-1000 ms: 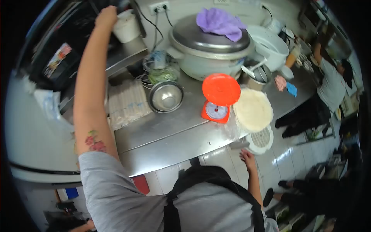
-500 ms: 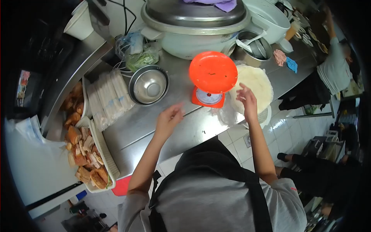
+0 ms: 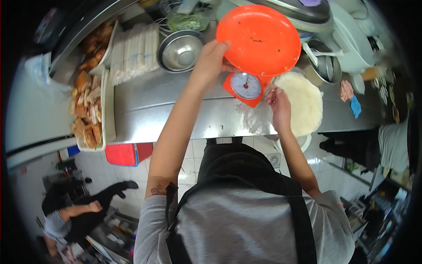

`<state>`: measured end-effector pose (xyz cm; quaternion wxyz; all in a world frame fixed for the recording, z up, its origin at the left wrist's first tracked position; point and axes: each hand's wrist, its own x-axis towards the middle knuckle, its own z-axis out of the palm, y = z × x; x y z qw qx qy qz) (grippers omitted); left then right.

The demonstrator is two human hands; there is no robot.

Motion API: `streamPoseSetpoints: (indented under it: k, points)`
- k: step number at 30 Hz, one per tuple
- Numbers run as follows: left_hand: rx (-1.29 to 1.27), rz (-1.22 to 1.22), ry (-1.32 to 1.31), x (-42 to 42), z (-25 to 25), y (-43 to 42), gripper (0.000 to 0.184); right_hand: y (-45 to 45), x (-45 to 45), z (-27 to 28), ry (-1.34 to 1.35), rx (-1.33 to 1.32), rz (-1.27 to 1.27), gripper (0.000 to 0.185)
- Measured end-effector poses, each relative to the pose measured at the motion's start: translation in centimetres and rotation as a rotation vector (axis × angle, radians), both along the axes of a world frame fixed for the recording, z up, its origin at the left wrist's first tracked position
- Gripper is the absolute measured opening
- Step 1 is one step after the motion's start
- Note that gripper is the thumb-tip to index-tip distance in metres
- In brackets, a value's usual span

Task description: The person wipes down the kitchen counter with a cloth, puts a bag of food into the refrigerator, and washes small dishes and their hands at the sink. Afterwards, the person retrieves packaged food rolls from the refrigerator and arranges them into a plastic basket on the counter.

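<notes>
Head view — left fingers (image 3: 223, 45) with a grip on the orange pan (image 3: 263, 28), right fingers (image 3: 273, 93) beside the scale (image 3: 245, 86) — their hold unclear.

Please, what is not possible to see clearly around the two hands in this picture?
In the head view now:
- Left hand: the orange pan hides some fingertips, so its grip is unclear.
- Right hand: its curled fingers may hide something.
- Scale dial: markings too small to read.
- Purple cloth: cut off by the top edge.
</notes>
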<state>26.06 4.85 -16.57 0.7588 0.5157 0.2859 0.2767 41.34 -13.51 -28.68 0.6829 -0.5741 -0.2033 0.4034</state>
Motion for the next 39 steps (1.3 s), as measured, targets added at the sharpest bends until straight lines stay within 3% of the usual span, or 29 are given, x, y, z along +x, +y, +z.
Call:
streamPoseSetpoints:
  k: [5,9,14,16,19,21,23,25,28,31,34,37,39]
  points:
    - [-0.052,0.461,-0.123,-10.4,0.1,-3.0,0.044,-0.6,-3.7,-1.2,-0.065,-0.061,0.448,0.030]
    - [-0.202,0.792,-0.048,-22.6,-5.0,-9.0,0.047,2.0,-6.7,-1.8,0.111,-0.133,0.632,0.046]
    - [-0.238,1.008,0.154,-30.0,-7.6,-17.8,0.054,12.5,-10.2,-2.2,0.296,-0.076,0.538,0.083]
    - [-0.207,1.046,0.185,-30.3,-8.1,-19.3,0.056,16.8,-10.8,-0.4,0.386,-0.161,0.377,0.086]
    - [-0.158,1.132,0.221,-30.8,-8.7,-19.7,0.057,21.2,-11.2,-2.6,0.337,-0.165,0.368,0.081]
    - [-0.097,1.194,0.372,-31.6,-10.0,-19.0,0.056,22.4,-10.9,-4.1,0.313,-0.009,0.377,0.072]
    - [-0.067,1.151,0.342,-31.4,-9.8,-17.4,0.054,21.9,-10.8,-2.5,0.136,0.054,0.397,0.064]
    - [-0.062,1.135,0.309,-30.2,-9.1,-15.6,0.051,21.1,-10.9,-0.3,-0.001,-0.112,0.345,0.059]
    - [-0.097,1.056,0.354,-29.2,-9.0,-13.1,0.053,22.3,-10.3,-3.0,-0.993,-0.024,0.231,0.058]
    - [-0.039,1.006,0.260,-27.4,-8.1,-11.6,0.045,24.1,-10.4,-2.5,-1.415,0.119,-0.063,0.057]
    - [-0.177,0.956,0.127,-26.3,-6.9,-10.4,0.045,28.4,-10.5,-4.7,-1.039,-0.295,-0.120,0.051]
    - [-0.253,0.930,-0.037,-25.7,-5.7,-8.6,0.045,27.6,-9.9,-2.6,0.045,-0.351,0.482,0.056]
    - [-0.211,0.884,-0.095,-25.7,-5.1,-7.1,0.046,27.2,-10.1,-3.9,0.017,-0.305,0.515,0.055]
